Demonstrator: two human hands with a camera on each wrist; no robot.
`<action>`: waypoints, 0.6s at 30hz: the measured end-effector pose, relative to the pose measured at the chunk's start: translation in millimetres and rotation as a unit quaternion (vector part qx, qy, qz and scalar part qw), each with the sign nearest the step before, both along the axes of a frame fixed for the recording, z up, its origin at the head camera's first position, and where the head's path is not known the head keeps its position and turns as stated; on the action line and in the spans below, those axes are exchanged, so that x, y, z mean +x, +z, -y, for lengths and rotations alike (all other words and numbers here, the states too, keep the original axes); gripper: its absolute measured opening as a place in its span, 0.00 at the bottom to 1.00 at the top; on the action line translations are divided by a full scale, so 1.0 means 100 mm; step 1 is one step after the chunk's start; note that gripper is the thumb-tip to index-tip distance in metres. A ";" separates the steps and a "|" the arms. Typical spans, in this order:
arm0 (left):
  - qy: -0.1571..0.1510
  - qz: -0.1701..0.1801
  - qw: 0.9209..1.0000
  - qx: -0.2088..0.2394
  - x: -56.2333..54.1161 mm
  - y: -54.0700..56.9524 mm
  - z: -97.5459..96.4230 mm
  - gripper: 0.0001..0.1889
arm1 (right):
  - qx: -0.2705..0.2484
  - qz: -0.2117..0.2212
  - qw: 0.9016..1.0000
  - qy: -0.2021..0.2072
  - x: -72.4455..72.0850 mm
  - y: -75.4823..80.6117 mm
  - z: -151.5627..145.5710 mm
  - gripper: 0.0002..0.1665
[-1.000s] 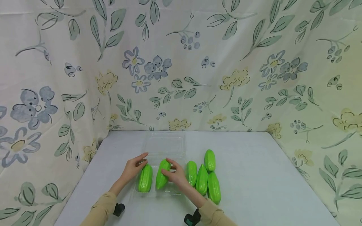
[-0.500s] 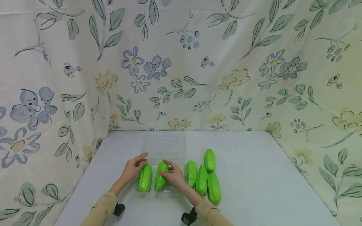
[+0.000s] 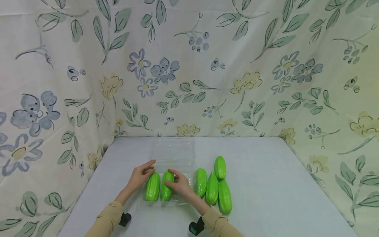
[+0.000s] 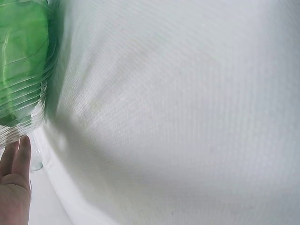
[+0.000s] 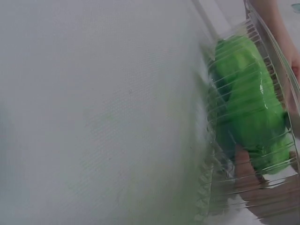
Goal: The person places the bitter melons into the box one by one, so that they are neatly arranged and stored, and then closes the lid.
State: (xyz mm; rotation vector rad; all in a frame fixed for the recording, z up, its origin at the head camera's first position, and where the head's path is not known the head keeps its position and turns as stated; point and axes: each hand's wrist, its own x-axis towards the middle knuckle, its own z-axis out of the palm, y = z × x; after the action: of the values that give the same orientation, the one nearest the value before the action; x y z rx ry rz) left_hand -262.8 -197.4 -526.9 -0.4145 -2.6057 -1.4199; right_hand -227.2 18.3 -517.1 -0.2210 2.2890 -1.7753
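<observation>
A clear plastic clamshell box (image 3: 173, 149) lies with its lid folded back. In the left of its base sits one bright green cucumber-shaped vegetable (image 3: 152, 189). Just to the right of it, my right hand (image 3: 182, 187) pinches a second such vegetable (image 3: 166, 193) between thumb and fingers, low inside the base. Through the ribbed wall (image 5: 220, 183) in the right wrist view, green skin and fingers show. My left hand (image 3: 140, 174) rests at the box's left edge, fingers extended near the first vegetable's far end. The left wrist view shows straight fingertips (image 4: 24, 143) against the ribbed plastic.
Several more green vegetables (image 3: 212, 189) lie grouped on the white table (image 3: 266, 184), right of the box beside my right forearm. A flower-printed curtain (image 3: 189, 65) hangs behind the table and along both sides.
My right hand has moved left with the pinched vegetable, bringing it close beside the first one in the base. The left hand has stayed at the box's edge.
</observation>
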 end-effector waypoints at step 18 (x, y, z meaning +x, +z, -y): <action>-0.004 -0.005 1.000 0.004 0.01 0.01 0.01 0.23 | 0.017 0.000 0.999 0.038 0.01 0.01 0.01 0.38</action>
State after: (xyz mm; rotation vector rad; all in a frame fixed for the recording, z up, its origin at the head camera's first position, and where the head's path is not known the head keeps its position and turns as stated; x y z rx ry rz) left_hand -262.2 -198.1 -526.4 -0.4299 -2.5931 -1.4255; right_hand -226.3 17.1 -516.0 -0.2982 2.2778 -1.6977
